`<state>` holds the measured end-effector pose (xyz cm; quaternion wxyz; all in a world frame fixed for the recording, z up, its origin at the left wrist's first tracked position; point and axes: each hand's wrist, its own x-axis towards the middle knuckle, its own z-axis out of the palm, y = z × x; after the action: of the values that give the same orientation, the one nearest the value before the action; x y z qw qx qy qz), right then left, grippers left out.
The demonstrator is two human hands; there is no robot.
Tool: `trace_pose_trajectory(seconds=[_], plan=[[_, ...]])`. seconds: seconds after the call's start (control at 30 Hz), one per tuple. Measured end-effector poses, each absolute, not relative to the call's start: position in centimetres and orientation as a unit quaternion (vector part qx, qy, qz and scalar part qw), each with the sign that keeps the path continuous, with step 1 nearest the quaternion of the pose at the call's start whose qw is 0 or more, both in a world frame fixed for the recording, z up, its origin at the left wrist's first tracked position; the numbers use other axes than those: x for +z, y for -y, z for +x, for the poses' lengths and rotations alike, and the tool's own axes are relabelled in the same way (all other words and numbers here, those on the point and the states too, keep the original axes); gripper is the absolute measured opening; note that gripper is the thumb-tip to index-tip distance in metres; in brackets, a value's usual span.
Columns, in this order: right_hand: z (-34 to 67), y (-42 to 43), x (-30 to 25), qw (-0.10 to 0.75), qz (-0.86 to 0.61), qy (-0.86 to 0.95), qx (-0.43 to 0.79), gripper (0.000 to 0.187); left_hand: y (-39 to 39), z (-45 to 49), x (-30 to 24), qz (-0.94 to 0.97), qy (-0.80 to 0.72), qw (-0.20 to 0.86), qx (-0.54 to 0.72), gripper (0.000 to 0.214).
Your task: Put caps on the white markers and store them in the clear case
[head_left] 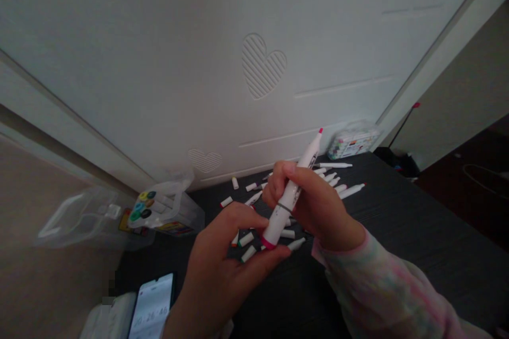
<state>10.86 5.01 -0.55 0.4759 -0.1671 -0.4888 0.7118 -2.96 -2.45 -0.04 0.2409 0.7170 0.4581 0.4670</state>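
My right hand (314,201) grips the barrel of a white marker with a pink tip (292,190), held tilted with the uncovered tip pointing up and right. My left hand (226,259) pinches the marker's lower end, where a pink band shows, between thumb and fingers. Both hands hover above a dark table (397,233). Several loose white markers and caps (338,180) lie scattered on the table behind and under my hands.
A clear plastic marker box (167,212) with several coloured-cap markers stands at the left, its lid (79,217) beside it. Another marker box (352,140) sits at the far right by the white wall. A phone (153,307) lies at the near left.
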Motion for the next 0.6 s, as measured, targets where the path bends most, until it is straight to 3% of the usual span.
trace_pose_trajectory(seconds=[0.13,0.33,0.6], plan=[[10.69,-4.83,-0.6,0.464,-0.178,0.497,0.711,0.033,2.2,-3.08,-0.31,0.739,-0.436,0.235,0.456,0.03],[10.65,-4.79,-0.46,0.454,-0.18,0.505,0.712,0.035,1.95,-2.95,-0.51,0.748,-0.436,0.174,0.47,0.06],[10.69,-4.84,-0.82,0.453,-0.187,0.533,0.69,0.036,1.59,-3.38,-1.03,0.739,-0.466,0.187,0.449,0.082]])
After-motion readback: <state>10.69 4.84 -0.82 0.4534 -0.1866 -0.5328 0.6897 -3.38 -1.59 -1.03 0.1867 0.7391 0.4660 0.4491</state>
